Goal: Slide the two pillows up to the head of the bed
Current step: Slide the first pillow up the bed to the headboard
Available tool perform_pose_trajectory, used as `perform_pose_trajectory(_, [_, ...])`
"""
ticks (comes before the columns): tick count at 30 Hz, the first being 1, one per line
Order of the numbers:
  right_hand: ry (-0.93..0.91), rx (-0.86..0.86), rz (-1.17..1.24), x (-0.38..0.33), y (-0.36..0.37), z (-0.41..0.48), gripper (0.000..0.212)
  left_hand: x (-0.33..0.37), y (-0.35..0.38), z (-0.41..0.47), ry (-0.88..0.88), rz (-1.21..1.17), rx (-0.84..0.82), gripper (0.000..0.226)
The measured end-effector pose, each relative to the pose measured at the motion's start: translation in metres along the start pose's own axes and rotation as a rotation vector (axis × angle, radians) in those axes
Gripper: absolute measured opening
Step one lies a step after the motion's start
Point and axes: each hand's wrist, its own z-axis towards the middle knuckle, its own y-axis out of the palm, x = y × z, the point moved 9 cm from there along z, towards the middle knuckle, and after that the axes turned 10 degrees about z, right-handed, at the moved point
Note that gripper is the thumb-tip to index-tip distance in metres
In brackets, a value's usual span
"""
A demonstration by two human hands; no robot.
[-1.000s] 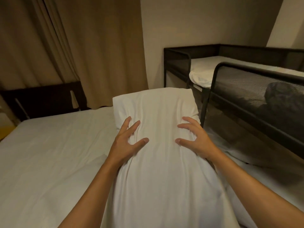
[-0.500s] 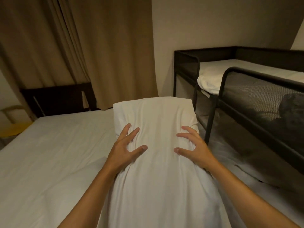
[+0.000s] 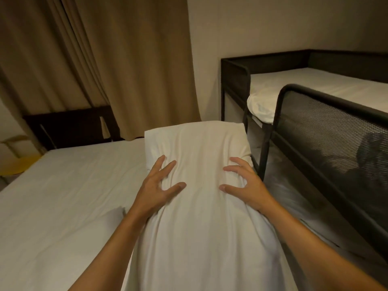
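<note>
A long white pillow (image 3: 201,217) lies lengthwise on the right side of the white bed (image 3: 63,196), its far end close to the bed's far edge. My left hand (image 3: 157,190) presses on the pillow's left side, fingers spread and digging into the fabric. My right hand (image 3: 245,183) does the same on the right side. The cloth bunches into creases between them. A white corner (image 3: 114,213) shows beside my left forearm; I cannot tell whether it is the other pillow.
A dark headboard (image 3: 71,127) and brown curtains (image 3: 126,66) stand beyond the bed. A black metal bunk bed (image 3: 281,114) with mesh panels and a white mattress runs close along the right. A yellow object (image 3: 19,166) sits at the far left.
Both hands keep the same hold on the pillow. The view has swung a little, showing more of the bunk bed, and the white corner by my left forearm has come into sight.
</note>
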Motion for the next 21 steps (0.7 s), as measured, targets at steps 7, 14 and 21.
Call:
perform_pose_trajectory(7, [-0.031, -0.028, 0.0, 0.019, 0.0, 0.061, 0.049, -0.012, 0.002, 0.048, -0.012, 0.023, 0.045, 0.073])
perform_pose_trajectory(14, [-0.05, -0.089, -0.003, 0.048, 0.017, 0.168, 0.048, -0.057, 0.006, 0.136, -0.043, -0.008, 0.103, 0.073])
perform_pose_trajectory(21, [-0.116, -0.083, 0.024, 0.061, 0.034, 0.293, 0.051, -0.097, -0.011, 0.255, -0.047, -0.034, 0.14, 0.073])
